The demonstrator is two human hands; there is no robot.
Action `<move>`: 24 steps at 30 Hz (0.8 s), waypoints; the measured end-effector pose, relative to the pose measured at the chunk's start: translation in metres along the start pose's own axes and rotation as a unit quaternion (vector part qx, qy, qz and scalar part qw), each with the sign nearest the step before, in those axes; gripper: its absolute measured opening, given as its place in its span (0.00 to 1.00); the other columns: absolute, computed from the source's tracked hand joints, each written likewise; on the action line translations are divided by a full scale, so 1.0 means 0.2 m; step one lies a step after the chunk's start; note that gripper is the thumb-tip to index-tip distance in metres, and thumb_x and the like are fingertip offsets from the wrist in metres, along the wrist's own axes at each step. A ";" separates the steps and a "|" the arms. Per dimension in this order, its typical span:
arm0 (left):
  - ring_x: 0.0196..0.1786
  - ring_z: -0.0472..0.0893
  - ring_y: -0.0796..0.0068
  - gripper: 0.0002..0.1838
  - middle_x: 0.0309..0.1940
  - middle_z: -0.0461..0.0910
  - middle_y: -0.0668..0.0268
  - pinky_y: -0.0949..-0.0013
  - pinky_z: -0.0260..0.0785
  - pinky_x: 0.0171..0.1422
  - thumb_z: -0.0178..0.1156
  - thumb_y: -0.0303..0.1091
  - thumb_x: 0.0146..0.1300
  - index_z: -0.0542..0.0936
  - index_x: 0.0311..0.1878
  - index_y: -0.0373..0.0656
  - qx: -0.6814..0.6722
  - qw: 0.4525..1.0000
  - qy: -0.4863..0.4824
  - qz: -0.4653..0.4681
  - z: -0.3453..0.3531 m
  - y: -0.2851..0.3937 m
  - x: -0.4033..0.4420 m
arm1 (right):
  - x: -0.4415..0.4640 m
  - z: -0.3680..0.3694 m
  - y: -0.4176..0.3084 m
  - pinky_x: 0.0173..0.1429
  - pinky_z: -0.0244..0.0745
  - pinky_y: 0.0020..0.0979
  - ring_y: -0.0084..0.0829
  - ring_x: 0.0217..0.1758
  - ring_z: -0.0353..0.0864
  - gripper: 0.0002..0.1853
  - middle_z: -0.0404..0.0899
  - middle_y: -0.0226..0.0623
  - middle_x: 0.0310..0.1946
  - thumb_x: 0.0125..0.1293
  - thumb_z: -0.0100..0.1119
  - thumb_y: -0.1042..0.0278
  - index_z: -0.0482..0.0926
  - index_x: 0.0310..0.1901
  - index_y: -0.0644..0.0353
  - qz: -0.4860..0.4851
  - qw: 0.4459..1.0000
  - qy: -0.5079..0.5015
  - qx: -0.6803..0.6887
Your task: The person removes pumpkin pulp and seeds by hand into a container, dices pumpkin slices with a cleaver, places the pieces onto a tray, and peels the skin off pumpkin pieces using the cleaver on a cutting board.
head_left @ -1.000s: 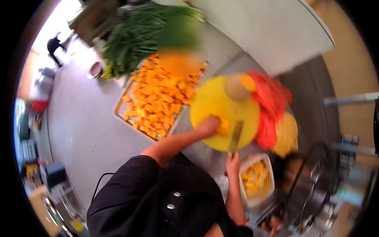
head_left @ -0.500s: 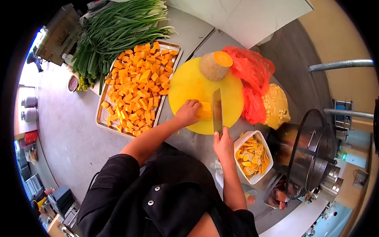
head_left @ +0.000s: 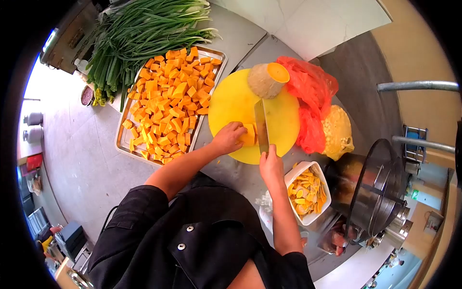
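On the round yellow cutting board (head_left: 226, 108), my left hand (head_left: 229, 138) has its fingers pressed on a peeled orange pumpkin piece (head_left: 248, 135). My right hand (head_left: 271, 166) grips the handle of a cleaver (head_left: 261, 125), whose blade stands at the piece's right edge. A thin bit of orange shows beside the blade. At the board's far edge rests a larger pumpkin chunk (head_left: 267, 81) with tan skin and an orange cut face. Orange cubes (head_left: 168, 103) cover a metal tray (head_left: 192, 144) left of the board.
Long green onions (head_left: 139, 41) lie beyond the tray. A red plastic bag (head_left: 310, 91) and a yellowish bag (head_left: 338, 132) touch or adjoin the board's right side. A white container (head_left: 326, 189) holds peelings near my right forearm. A large dark pot lid (head_left: 378, 188) stands farther right.
The cleaver has moved left against the pumpkin piece, where a thin bit now shows by the blade. My left hand stays on the piece. The earliest view is blurred and turned.
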State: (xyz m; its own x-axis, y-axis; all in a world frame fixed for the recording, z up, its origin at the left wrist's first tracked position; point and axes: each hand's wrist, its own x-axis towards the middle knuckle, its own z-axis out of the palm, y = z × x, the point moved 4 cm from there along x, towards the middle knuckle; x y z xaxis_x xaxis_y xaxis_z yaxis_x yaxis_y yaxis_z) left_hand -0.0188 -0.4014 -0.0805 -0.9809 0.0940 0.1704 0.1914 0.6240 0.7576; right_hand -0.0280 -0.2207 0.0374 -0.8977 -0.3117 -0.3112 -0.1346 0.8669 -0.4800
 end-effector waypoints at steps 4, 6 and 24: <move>0.59 0.76 0.49 0.23 0.54 0.77 0.54 0.53 0.71 0.65 0.69 0.30 0.50 0.78 0.52 0.43 -0.005 1.000 0.022 0.011 0.00 -0.03 -0.01 | 0.01 0.19 0.03 0.42 0.73 0.63 0.69 0.39 0.81 0.14 0.80 0.68 0.31 0.73 0.55 0.67 0.66 0.51 0.66 0.027 1.000 -0.004 0.008; 0.58 0.77 0.49 0.22 0.53 0.77 0.55 0.54 0.72 0.65 0.68 0.30 0.50 0.79 0.51 0.43 -0.009 0.999 0.026 0.021 0.00 -0.02 -0.03 | 0.01 0.39 0.13 0.42 0.73 0.63 0.69 0.38 0.81 0.14 0.80 0.68 0.31 0.73 0.55 0.67 0.66 0.50 0.66 0.030 0.999 0.012 0.011; 0.58 0.76 0.47 0.25 0.54 0.76 0.53 0.53 0.72 0.64 0.70 0.27 0.49 0.78 0.54 0.41 0.009 0.999 0.012 0.045 0.01 -0.09 -0.04 | 0.00 0.50 0.14 0.40 0.75 0.58 0.62 0.37 0.82 0.13 0.82 0.57 0.32 0.74 0.55 0.64 0.72 0.51 0.64 -0.054 0.992 0.088 0.068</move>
State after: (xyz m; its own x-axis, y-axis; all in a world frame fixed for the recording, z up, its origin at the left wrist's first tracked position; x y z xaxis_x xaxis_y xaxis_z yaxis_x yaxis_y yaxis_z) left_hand -0.0149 -0.4117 -0.0957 -0.9587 0.1325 0.2518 0.2778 0.6274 0.7275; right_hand 0.0098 -0.2353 -0.0576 -0.9421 -0.3164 -0.1107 -0.1859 0.7680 -0.6129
